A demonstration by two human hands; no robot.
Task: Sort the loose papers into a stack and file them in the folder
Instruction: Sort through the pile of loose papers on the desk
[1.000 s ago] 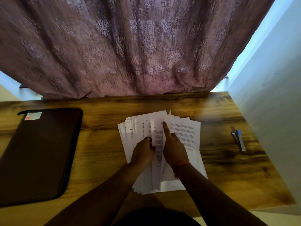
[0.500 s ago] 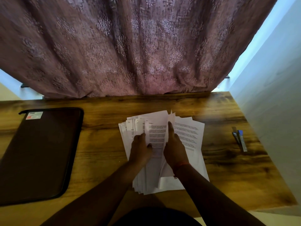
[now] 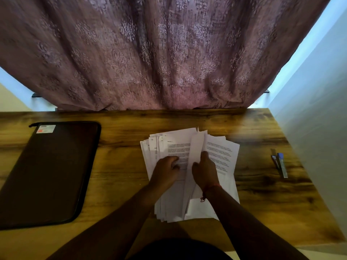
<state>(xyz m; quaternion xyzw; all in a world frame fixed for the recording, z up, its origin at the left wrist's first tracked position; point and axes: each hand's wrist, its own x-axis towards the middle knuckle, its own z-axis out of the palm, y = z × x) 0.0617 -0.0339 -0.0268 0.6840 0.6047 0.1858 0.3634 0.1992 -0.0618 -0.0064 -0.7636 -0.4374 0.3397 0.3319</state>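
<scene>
Both hands [image 3: 185, 170] on fanned papers [image 3: 221, 152], wooden table [image 3: 122, 166]

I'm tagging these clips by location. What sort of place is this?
Probably a home desk or small study corner: a wooden table pushed against a window hung with a patterned curtain, holding printed papers, a dark zip folder and what may be a stapler.

Our hands, left [image 3: 165, 168] and right [image 3: 205, 170], rest side by side on the papers [image 3: 221, 152] fanned on the table [image 3: 122, 166]. Folder [image 3: 50, 171] lies well left of our hands, stapler [image 3: 280, 164] well right, curtain [image 3: 159, 53] behind.
</scene>
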